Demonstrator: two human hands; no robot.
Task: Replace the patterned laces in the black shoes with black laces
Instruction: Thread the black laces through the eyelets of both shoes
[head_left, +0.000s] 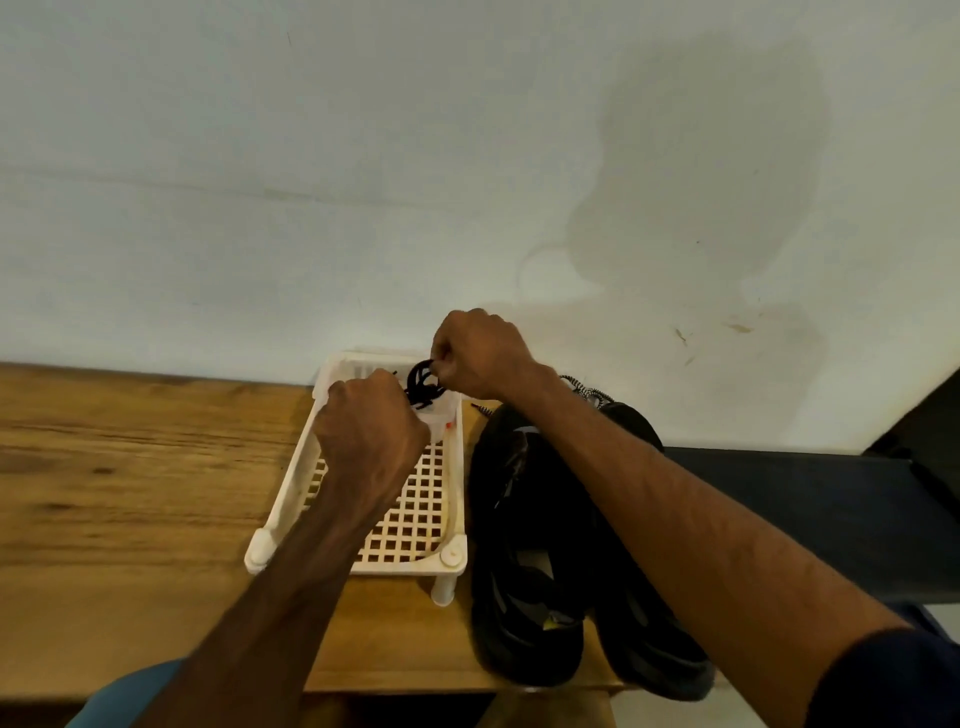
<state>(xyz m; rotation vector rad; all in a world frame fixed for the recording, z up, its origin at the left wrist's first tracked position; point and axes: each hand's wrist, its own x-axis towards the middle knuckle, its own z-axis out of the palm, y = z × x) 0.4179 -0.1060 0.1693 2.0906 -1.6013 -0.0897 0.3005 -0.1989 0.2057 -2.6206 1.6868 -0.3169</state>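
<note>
Bare forearms reaching forward; black laces coiled at the far end of a white tray; right hand pinching them; left hand curled beside them, grip hidden; black shoes with patterned laces just right, on a wooden table.

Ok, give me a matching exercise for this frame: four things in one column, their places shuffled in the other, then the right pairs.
Things
1. black laces
2. tray
3. shoes
4. patterned laces

Places
a. side by side, right of the tray
b. at the shoes' far end, near the wall
c. pinched by the right hand above the tray's far end
d. standing on the wooden table, left of the shoes

Pairs: 1-c, 2-d, 3-a, 4-b
</note>
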